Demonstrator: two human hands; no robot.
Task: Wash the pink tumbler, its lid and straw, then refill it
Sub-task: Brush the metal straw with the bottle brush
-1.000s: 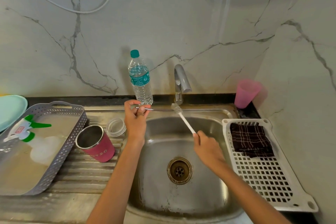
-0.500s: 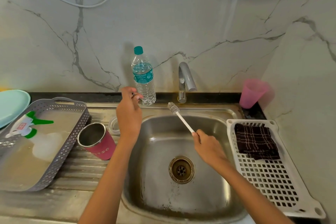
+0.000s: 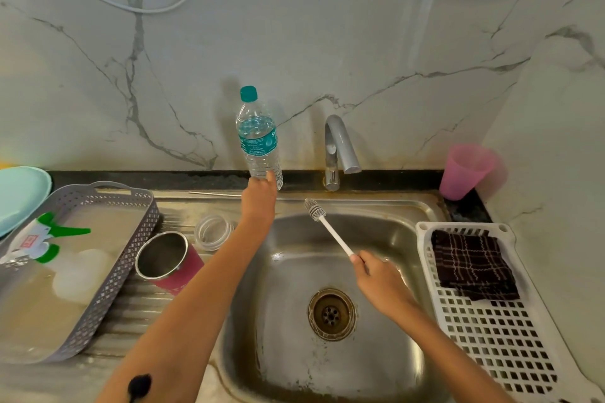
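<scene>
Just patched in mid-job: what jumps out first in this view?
Two bare arms reach over the steel sink: the right hand holds a white brush, bristles up near the tap, and the left hand is at the base of the water bottle behind the sink. Left of the basin, the pink tumbler sits tilted on the drainboard, a clear lid behind it.

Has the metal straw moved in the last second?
Yes. The straw now lies on the sink ledge left of the water bottle; before, it was held toward the tap.

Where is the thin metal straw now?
Head view: the thin metal straw lies flat on the steel sink's back ledge, left of the left hand, behind the clear round lid.
</scene>
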